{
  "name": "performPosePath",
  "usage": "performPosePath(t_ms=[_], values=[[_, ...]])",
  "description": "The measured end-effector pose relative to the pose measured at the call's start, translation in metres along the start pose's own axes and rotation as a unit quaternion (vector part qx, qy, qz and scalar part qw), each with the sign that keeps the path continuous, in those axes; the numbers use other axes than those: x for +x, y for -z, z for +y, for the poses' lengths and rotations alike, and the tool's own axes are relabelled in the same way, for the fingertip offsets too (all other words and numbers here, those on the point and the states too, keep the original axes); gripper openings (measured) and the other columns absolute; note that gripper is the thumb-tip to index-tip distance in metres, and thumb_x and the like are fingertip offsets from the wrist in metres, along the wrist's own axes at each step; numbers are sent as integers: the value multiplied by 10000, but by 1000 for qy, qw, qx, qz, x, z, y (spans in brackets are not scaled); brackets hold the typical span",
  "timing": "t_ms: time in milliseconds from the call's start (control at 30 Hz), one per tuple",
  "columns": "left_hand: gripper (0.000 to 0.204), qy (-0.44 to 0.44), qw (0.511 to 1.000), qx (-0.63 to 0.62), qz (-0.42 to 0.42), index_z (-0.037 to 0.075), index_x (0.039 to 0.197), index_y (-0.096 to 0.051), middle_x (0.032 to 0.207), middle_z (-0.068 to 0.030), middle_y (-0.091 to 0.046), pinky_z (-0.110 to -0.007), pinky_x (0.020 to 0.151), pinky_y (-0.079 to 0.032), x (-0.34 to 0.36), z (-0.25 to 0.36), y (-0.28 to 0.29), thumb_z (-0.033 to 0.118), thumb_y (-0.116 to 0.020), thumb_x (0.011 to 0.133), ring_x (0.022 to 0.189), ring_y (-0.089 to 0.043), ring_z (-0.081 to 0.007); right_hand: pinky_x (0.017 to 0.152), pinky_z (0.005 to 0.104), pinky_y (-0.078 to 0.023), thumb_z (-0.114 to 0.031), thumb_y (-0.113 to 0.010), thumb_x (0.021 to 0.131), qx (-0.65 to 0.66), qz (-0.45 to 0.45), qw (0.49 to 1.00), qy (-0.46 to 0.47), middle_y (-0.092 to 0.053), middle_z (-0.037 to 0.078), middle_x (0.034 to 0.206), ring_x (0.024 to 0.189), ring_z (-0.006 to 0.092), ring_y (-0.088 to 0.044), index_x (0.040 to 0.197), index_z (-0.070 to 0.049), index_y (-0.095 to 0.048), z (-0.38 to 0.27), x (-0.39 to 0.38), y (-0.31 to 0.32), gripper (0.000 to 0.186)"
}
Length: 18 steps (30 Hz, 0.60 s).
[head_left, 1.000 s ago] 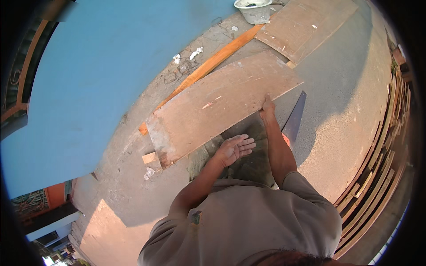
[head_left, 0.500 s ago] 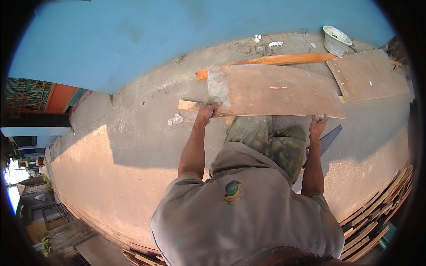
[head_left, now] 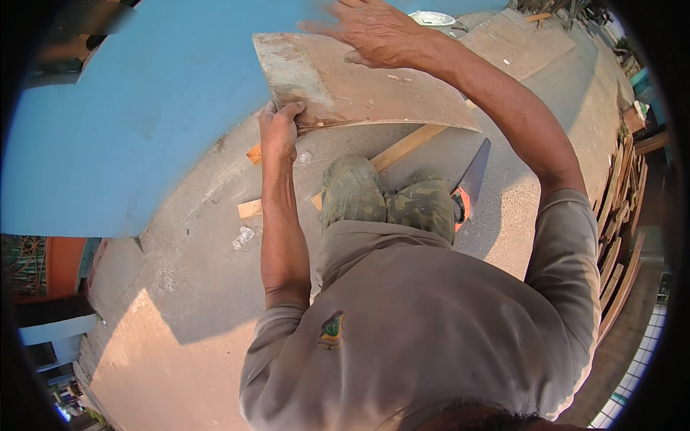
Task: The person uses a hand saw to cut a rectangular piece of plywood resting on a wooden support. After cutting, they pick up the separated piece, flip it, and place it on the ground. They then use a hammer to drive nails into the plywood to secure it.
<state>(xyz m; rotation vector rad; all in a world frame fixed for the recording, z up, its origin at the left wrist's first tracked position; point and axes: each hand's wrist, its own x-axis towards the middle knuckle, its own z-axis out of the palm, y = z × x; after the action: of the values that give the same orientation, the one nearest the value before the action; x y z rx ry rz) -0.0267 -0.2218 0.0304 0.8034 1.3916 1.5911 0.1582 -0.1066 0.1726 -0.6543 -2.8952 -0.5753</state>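
A brown plywood panel (head_left: 388, 93) with a pale, whitish patch at its left end is held up in front of my knees. My left hand (head_left: 280, 129) grips its near left corner, thumb on the top face and fingers beneath. My right hand (head_left: 377, 32) is raised over the panel's far edge, fingers apart and somewhat blurred, holding nothing. Whether it touches the panel I cannot tell. A handsaw (head_left: 474, 172) with an orange and black handle rests beside my right knee. Under the panel a wooden batten (head_left: 406, 147) lies slantwise on the ground.
A blue wall (head_left: 144, 122) rises ahead and to the left. Another plywood sheet (head_left: 553, 50) lies at the far right, near a white bucket (head_left: 433, 19). Stacked wooden strips (head_left: 618, 266) line the right side. A short wood block (head_left: 250, 209) and crumpled plastic (head_left: 243, 237) lie left.
My right hand has let go of the panel's near right edge and swung up and left over its far side. The panel has risen and tilted, still in my left hand. The view has turned.
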Motion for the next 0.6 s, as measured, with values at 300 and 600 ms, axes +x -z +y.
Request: performPosePath(t_ms=[300,600], values=[[423,-106,993,-14,-51,-86,1175,-575,1037,-154,-669,-312,814,-549,-63,68,34,24,-581,767,920,-669,-206,1111,470,-343,-171,-689,818,178,39,981,70,-355,171,1479,1319,338,-407,1496,-258,-330,-72,-42,-46,772],[455,-279,899,189,-280,-60,1116,-631,900,-102,-672,-269,712,-510,-81,189,-25,123,-615,700,766,-626,-153,1131,520,-263,-465,-818,666,-146,275,946,92,-352,204,1476,1370,368,-328,1480,-175,-358,5,-73,117,979]])
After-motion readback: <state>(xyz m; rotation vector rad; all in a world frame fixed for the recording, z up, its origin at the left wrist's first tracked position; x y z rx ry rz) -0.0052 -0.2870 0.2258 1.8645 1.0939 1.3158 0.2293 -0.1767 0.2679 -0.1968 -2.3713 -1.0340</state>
